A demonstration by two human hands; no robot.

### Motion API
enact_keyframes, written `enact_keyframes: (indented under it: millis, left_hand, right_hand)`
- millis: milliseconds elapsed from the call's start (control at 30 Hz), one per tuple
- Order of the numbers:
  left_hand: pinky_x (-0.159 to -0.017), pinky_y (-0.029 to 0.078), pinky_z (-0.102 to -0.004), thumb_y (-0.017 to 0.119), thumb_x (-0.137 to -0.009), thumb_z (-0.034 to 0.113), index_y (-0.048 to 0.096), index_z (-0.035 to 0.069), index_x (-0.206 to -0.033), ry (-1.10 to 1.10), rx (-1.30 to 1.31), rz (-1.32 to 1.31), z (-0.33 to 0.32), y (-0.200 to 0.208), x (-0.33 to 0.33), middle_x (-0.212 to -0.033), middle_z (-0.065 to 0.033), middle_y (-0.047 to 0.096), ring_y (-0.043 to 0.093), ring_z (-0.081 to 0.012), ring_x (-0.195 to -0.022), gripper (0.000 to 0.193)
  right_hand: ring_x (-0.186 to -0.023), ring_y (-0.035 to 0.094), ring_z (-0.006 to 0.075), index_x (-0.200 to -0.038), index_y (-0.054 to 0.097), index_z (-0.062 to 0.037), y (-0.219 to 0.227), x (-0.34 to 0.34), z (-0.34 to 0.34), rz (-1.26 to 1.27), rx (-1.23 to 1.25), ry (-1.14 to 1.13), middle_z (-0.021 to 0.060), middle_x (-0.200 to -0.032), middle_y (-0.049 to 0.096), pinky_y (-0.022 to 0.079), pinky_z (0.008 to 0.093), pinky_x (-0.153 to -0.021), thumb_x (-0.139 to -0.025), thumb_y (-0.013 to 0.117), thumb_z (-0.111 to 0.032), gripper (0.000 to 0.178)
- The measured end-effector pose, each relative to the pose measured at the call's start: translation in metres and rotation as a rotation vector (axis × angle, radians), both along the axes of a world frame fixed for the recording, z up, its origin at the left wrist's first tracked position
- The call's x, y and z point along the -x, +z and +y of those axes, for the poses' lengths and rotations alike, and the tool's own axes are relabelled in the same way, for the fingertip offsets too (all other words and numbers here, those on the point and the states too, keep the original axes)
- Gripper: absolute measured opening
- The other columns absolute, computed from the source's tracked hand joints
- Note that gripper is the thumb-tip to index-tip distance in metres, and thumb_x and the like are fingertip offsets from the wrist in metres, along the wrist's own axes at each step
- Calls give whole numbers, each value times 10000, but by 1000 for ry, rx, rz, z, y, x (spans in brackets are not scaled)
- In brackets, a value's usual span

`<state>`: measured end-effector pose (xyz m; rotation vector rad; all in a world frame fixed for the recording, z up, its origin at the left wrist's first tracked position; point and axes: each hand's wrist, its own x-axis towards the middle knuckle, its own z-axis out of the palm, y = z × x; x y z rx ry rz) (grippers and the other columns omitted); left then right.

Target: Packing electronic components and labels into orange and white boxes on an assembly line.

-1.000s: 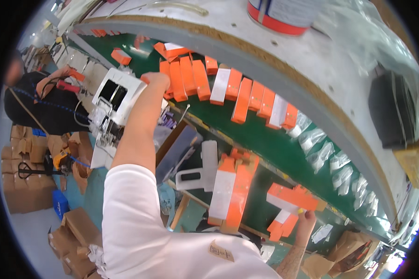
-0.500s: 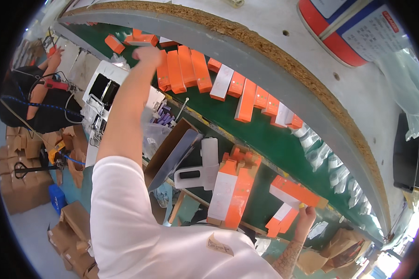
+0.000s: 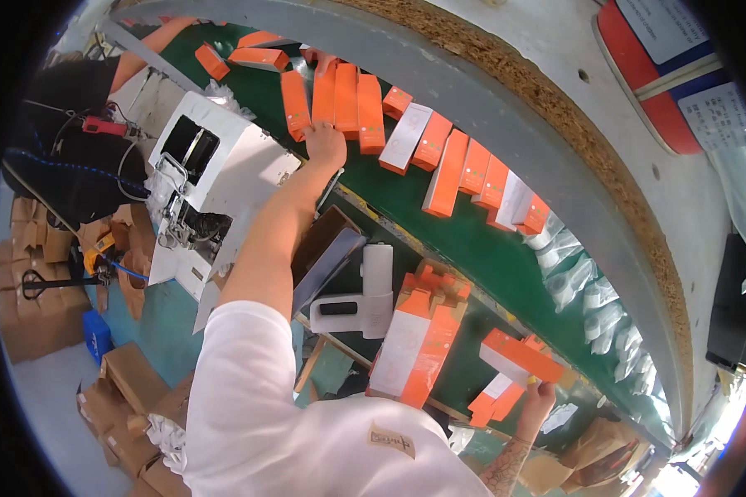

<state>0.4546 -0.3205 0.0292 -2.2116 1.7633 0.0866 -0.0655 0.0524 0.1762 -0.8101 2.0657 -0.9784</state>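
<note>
Currently, your left hand (image 3: 326, 146) bends partly closed against the near end of a long orange cardboard box (image 3: 323, 95) on the green conveyor belt (image 3: 389, 199); whether it grips, I cannot tell. Your right hand (image 3: 540, 402) pinches an orange-and-white cardboard box (image 3: 518, 356) at the belt's near side.

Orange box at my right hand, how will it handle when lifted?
The orange box probably holds its shape, given its straight edges. Its flat faces suggest it won't roll. Its thin-looking cardboard may dent if squeezed.
</note>
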Motion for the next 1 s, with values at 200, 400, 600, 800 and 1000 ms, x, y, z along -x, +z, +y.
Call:
enact_keyframes:
  millis: [200,400,600,800,1000]
  left_hand:
    - [-1138,188,-526,660,-742,241,300,-49,-1376,551,356,520,-38,-27,-63,-1468,-314,249,313,-501,-1315,785]
    - [-1150,195,-497,639,-747,189,337,-24,-1369,100,545,362,-61,-64,-79,-1486,-272,256,197,-426,-1404,724]
    - [-1053,372,-459,613,-753,245,581,16,-1203,313,113,583,-31,32,-27,-1278,-235,556,519,-385,-1199,506]
    - [-901,494,-403,660,-737,344,695,9,-1015,-396,-448,384,-26,18,-2,-1112,-213,650,634,-329,-1025,438]
    - [-1088,304,-506,536,-851,329,366,7,-1420,444,-103,177,-10,7,0,-1473,-272,296,330,-439,-1343,675]
  right_hand:
    - [-749,482,42,-960,622,29,-4,-1,-6,2,-15,50,-23,-838,587,395,206,-659,-899,668,-117,164]
    - [-772,495,49,-982,615,31,-12,-4,-7,-8,-30,75,-17,-858,586,412,212,-690,-914,645,-107,156]
    - [-840,491,50,-1074,586,32,-12,0,-7,-48,40,60,-9,-935,579,404,206,-736,-939,612,-104,193]
    - [-789,462,43,-1072,582,23,-1,-14,-9,-77,157,60,-18,-909,563,391,206,-702,-950,598,-115,185]
    - [-734,473,44,-1010,573,18,5,-4,27,25,109,95,-28,-842,562,383,197,-645,-945,595,-103,138]
